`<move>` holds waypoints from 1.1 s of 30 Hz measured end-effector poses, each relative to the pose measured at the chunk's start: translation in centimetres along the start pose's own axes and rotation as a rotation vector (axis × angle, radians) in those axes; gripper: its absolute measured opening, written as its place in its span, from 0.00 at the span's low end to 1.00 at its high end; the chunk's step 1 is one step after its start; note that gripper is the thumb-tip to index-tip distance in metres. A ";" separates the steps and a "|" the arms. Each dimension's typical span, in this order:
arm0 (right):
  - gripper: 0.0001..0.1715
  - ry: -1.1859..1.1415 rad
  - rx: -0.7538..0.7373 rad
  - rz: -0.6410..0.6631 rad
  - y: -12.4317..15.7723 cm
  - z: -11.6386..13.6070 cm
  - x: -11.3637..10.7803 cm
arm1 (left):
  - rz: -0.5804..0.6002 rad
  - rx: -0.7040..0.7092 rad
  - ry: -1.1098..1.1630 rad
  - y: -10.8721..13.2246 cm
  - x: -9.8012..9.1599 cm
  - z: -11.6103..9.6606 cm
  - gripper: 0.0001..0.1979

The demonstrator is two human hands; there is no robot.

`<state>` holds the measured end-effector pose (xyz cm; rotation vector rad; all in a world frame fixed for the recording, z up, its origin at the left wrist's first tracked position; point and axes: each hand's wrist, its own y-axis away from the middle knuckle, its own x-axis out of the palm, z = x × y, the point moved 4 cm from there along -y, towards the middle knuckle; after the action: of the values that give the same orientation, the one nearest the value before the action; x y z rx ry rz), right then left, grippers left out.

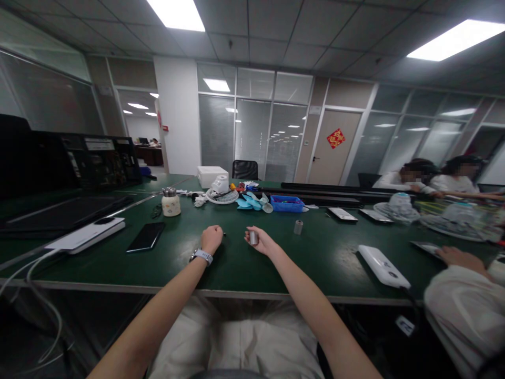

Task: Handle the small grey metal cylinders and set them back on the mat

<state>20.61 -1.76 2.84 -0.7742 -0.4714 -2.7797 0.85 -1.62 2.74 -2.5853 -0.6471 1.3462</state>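
Note:
My right hand (261, 240) is closed around a small silver metal cylinder (253, 238), held upright just over the green table (173, 273). To its left, my left hand (212, 239) is a closed fist, with a watch on the wrist. A tiny dark tip (224, 234) shows beside that fist; what the fingers grip is hidden. A second metal cylinder (298, 227) stands on the table to the right of my right hand, apart from it.
Beyond my hands lie light-blue fan blades (251, 201), a blue basket (287, 203), a white fan part (222, 196) and a white box (212, 176). A phone (145, 237) and a jar (171, 203) are leftward. Rightward are a white power bank-like device (382, 267) and another person's hand (461, 258).

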 end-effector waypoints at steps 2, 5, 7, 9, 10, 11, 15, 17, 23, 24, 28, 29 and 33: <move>0.04 0.000 0.004 0.003 0.1 0.0 0.0 | 0.000 -0.001 -0.002 0.1 -0.1 -0.1 0.19; 0.04 0.001 0.005 0.007 -0.1 0.0 0.0 | -0.002 0.004 -0.002 0.1 -0.1 -0.2 0.19; 0.04 0.002 0.001 0.016 -0.3 -0.1 -0.1 | -0.002 0.005 0.002 0.1 -0.1 -0.2 0.19; 0.04 0.000 -0.002 0.027 -0.5 -0.1 -0.2 | 0.000 0.008 0.011 0.1 -0.2 -0.2 0.19; 0.05 -0.001 -0.002 0.029 -0.5 -0.1 -0.2 | 0.002 0.008 0.015 0.1 -0.2 -0.2 0.19; 0.05 -0.002 -0.002 0.027 -0.6 -0.1 -0.2 | 0.003 0.007 0.018 0.1 -0.2 -0.2 0.19; 0.05 0.002 -0.002 0.011 -0.5 -0.1 -0.2 | 0.009 -0.005 0.007 0.1 -0.3 -0.3 0.19; 0.05 0.000 -0.005 0.008 -0.4 0.0 -0.1 | 0.005 -0.008 -0.009 0.1 -0.2 -0.3 0.19; 0.06 -0.003 -0.005 0.006 -0.2 0.0 0.0 | -0.003 0.006 -0.014 0.0 -0.1 -0.2 0.19; 0.06 -0.003 -0.005 0.004 -0.2 0.0 0.1 | -0.003 0.006 -0.014 0.0 -0.1 -0.2 0.19; 0.05 -0.002 -0.004 0.001 -0.1 0.0 0.0 | 0.003 -0.002 0.002 0.0 -0.2 -0.2 0.19; 0.05 -0.003 -0.003 0.003 -0.2 0.0 0.0 | 0.004 -0.005 0.007 0.0 -0.2 -0.2 0.19; 0.05 -0.011 -0.005 0.008 -0.3 -0.1 -0.1 | 0.002 -0.003 0.015 0.0 -0.1 -0.1 0.19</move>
<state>20.55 -1.48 2.66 -0.7907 -0.4629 -2.7719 0.89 -1.62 2.88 -2.5971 -0.6448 1.3256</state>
